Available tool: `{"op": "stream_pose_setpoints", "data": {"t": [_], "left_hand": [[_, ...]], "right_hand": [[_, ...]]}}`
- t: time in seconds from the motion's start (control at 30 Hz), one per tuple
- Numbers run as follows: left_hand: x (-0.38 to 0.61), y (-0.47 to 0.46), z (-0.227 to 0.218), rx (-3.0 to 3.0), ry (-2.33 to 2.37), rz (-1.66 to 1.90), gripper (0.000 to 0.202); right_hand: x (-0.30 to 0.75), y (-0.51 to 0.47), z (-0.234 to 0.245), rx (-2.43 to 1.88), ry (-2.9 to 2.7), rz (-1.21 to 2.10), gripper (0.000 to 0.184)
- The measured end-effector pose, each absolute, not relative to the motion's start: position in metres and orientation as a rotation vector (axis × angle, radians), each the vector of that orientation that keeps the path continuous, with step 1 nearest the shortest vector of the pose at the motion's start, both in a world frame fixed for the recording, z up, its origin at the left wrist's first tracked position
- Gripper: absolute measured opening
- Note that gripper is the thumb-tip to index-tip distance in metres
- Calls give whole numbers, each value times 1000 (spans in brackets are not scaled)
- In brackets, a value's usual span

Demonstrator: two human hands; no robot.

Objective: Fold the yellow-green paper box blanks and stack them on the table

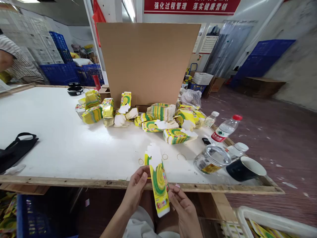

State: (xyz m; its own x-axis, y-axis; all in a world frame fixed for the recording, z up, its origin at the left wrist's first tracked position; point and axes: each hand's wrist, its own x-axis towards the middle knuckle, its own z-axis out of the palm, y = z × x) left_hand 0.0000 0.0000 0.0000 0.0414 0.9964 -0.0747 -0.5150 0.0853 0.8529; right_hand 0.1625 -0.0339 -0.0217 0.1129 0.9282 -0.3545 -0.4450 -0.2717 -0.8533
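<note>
My left hand [135, 188] and my right hand [182, 206] both hold one yellow-and-green flat carton [158, 185] just in front of the table's near edge. The left fingers pinch its upper left side; the right fingers grip its lower right edge. The carton's white flaps stick up at the top. Piles of the same flat and folded cartons [158, 114] lie across the middle of the white table [61, 142], well beyond my hands.
A tall cardboard sheet [148, 62] stands behind the piles. At the right are a water bottle [226, 129], a clear jar [211, 159] and a dark cup [245, 168]. A black bag [17, 148] lies at left. Another person's striped sleeve [15, 61] shows far left. Blue crates stand behind.
</note>
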Motion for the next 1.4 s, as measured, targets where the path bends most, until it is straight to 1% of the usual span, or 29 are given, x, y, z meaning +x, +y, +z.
{"op": "stream_pose_setpoints", "data": {"t": [0.07,0.13,0.2,0.37,0.5,0.67,0.73,0.87,0.93,1.0,1.07,1.1,1.17,1.23,1.3,1.33,1.4], "left_hand": [[4,-3,2,683,691,1200,46],[7,-5,3,608,592,1090,48],[8,-8,4,577,567,1060,49],[9,-10,1,626,607,1064,50],[15,-9,-2,633,750,1137,45],[21,-7,-4,653,809,1169,41],[21,-8,-6,685,817,1210,39],[16,-13,-10,805,863,1286,56],[12,-17,-9,879,844,1257,57],[8,-19,-7,941,762,1197,57],[4,-20,-4,976,672,1124,49],[3,-19,-3,983,633,1094,42],[2,-18,-2,967,552,1045,33],[2,-17,-4,933,477,1008,32],[3,-17,-6,910,440,995,34],[3,-18,-6,911,443,996,39],[4,-18,-6,937,468,991,60]], "right_hand": [[162,-37,-27,-1136,-564,1532,47],[161,-39,-32,-1103,-569,1584,45],[162,-39,-34,-1107,-601,1581,44],[166,-35,-31,-1286,-793,1411,46],[163,-34,-33,-1325,-850,1429,48],[149,-42,-37,-1313,-805,1347,39],[146,-44,-38,-1338,-818,1299,40],[152,-40,-41,-1377,-934,1160,41],[159,-35,-41,-1341,-984,1138,45],[167,-29,-37,-1271,-1013,1184,53],[173,-25,-30,-1208,-1050,1247,54],[176,-24,-26,-1190,-1079,1265,51],[181,-23,-17,-1171,-1188,1280,39],[185,-22,-10,-1173,-1337,1265,28],[188,-23,-6,-1205,-1448,1201,30],[189,-23,-6,-1222,-1479,1159,32],[190,-23,-8,-1252,-1482,1074,32]]}}
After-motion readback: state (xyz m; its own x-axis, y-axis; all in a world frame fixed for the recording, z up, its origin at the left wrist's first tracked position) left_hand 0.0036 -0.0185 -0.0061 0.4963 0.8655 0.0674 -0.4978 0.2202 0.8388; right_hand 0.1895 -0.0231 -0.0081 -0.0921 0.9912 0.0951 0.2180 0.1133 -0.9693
